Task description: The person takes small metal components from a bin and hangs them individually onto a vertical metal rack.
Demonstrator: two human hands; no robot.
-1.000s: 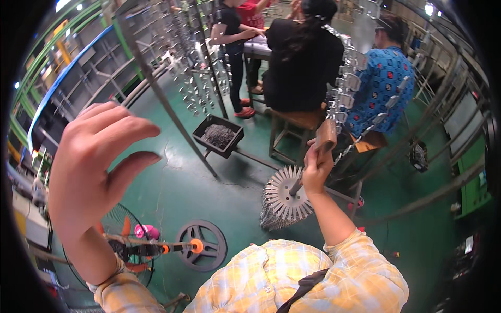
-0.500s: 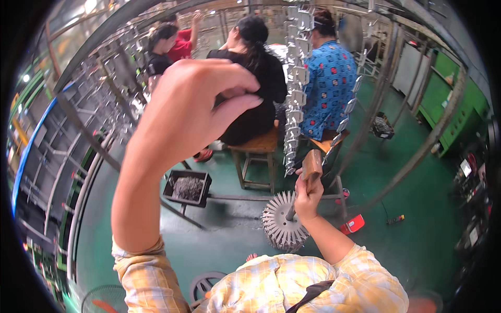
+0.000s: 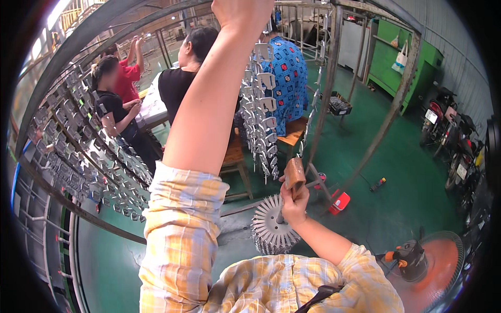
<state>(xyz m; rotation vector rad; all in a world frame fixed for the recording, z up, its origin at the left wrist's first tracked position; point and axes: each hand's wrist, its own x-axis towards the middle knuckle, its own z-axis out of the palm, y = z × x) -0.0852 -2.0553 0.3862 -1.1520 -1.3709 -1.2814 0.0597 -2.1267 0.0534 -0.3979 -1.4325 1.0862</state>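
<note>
The left hand (image 3: 242, 13) is raised high above the head, up at the top edge of the view beside a hanging column of small grey metal parts (image 3: 263, 112); only the wrist and heel of the hand show, so I cannot tell whether it is open or closed, or whether it holds anything. The right hand (image 3: 293, 201) is low and in front of the body, closed around a brown wooden-handled tool (image 3: 295, 175) that stands upright out of the fist. The same fist seems to hold the stem of a round grey spiked bundle of metal pieces (image 3: 271, 229), a fan of thin prongs, which hangs just below the hand, above the green floor (image 3: 407, 172).

As for containers, a dark tray (image 3: 339, 106) sits on the floor beyond the metal frame (image 3: 331, 78); it looks filled with small dark parts, too small to make out. A white bag (image 3: 401, 60) hangs on the green cabinet (image 3: 389, 68) at the back. To the left, a long curved rack (image 3: 99, 172) carries many more small metal parts on hooks. Three other people work nearby by a wooden stool (image 3: 235, 159). An orange floor fan (image 3: 422, 261) stands at lower right, and motorbikes (image 3: 449, 130) are parked at the right.
</note>
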